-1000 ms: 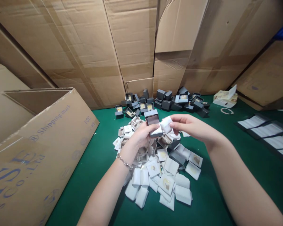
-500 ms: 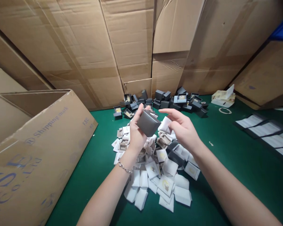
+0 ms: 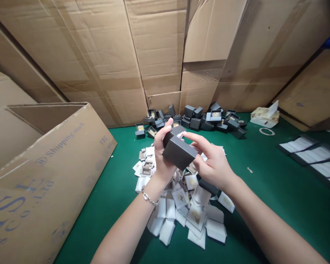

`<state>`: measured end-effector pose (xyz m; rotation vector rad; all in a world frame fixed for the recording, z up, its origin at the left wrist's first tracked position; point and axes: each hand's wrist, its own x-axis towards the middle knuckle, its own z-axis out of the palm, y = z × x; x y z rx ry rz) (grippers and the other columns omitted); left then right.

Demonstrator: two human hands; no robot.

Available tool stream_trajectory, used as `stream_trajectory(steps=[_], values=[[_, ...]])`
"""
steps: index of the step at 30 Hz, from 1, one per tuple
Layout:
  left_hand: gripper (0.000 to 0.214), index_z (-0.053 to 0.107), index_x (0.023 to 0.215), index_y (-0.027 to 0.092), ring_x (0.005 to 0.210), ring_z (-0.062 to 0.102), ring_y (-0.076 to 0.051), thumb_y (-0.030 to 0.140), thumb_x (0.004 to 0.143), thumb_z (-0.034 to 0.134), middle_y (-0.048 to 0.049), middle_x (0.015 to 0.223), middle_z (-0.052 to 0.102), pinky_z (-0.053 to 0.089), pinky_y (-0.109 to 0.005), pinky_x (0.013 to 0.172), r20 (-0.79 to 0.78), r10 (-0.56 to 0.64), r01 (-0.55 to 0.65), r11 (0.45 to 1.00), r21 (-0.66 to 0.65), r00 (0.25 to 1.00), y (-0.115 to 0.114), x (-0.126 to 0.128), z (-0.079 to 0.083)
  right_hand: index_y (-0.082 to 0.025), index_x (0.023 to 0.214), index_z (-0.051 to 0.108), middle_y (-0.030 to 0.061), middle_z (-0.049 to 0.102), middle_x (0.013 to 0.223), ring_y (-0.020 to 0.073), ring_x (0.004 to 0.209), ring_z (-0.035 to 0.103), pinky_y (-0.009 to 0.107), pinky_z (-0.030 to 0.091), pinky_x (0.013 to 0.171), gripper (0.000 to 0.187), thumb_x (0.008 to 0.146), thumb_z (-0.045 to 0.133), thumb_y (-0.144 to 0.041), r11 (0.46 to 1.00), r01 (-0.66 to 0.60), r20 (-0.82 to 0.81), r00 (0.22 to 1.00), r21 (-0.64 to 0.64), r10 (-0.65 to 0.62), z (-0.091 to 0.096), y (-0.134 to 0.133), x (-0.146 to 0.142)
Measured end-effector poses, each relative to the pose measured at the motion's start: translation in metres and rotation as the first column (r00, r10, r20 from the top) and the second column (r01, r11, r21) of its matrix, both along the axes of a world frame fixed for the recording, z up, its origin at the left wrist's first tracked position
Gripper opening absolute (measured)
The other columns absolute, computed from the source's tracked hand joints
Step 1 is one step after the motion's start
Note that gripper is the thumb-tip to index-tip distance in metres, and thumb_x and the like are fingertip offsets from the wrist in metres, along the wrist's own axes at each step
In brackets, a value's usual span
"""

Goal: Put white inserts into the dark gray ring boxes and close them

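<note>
A small dark grey hinged gift box (image 3: 179, 152) is held up with its lid raised, its outside turned towards me. My left hand (image 3: 164, 165) grips it from the left, thumb up along the side. At its right edge my right hand (image 3: 216, 163) has its fingers closed, with the index fingertip at the box's opening. A white insert shows only as a sliver (image 3: 179, 135) by that fingertip; most of it is hidden by the box and fingers. Beneath both hands lies a heap of white folded inserts (image 3: 196, 216), some with gold-coloured pieces.
Several dark boxes (image 3: 194, 123), some open, stand along the cardboard wall (image 3: 159, 47). A large carton (image 3: 79, 146) is at the left. To the right are a tissue pack (image 3: 264, 116), a white ring (image 3: 267, 131) and dark trays with white strips (image 3: 316, 152) on the green table (image 3: 266, 190).
The box has opened and tilted in my left hand. My right hand has brought the white insert from beside the box to its opening. The view has shifted slightly.
</note>
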<state>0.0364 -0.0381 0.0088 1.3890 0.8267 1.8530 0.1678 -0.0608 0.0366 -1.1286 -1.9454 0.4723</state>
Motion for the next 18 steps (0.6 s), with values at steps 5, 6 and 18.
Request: stream_trajectory(steps=[5,6,18], values=[[0.039,0.052,0.107,0.033,0.124,0.051,-0.019,0.022,0.074,0.071,0.0019,0.141,0.047,0.048,-0.026,0.090,-0.005,0.010,-0.010,0.998,-0.069,1.000,-0.0021,-0.0016,-0.0009,-0.027,0.123,0.053,0.0028,0.070,0.098,0.0166,0.073,0.064,0.028,0.050,0.068,0.047,0.077,0.044,-0.017,0.997,0.018,0.064,0.998,0.073,-0.022,0.0028,-0.0020,-0.0005],[0.040,0.053,0.107,0.032,0.126,0.049,-0.020,0.021,0.073,0.072,0.0012,0.141,0.047,0.048,-0.026,0.089,-0.011,0.020,-0.021,0.994,-0.104,1.000,-0.0019,-0.0017,-0.0011,-0.026,0.123,0.053,0.0036,0.069,0.101,0.0172,0.076,0.065,0.028,0.050,0.069,0.046,0.078,0.044,-0.018,0.995,0.013,0.069,0.997,0.096,-0.020,0.0024,-0.0019,-0.0003],[0.041,0.051,0.111,0.029,0.131,0.045,-0.021,0.024,0.075,0.070,-0.0028,0.139,0.050,0.040,-0.034,0.104,-0.121,0.082,-0.083,0.997,-0.003,0.989,-0.0022,-0.0010,-0.0025,-0.026,0.125,0.049,0.0045,0.070,0.104,0.0197,0.081,0.065,0.028,0.048,0.067,0.048,0.078,0.045,-0.018,0.992,-0.053,0.196,0.980,0.116,0.029,0.0053,0.0017,0.0040]])
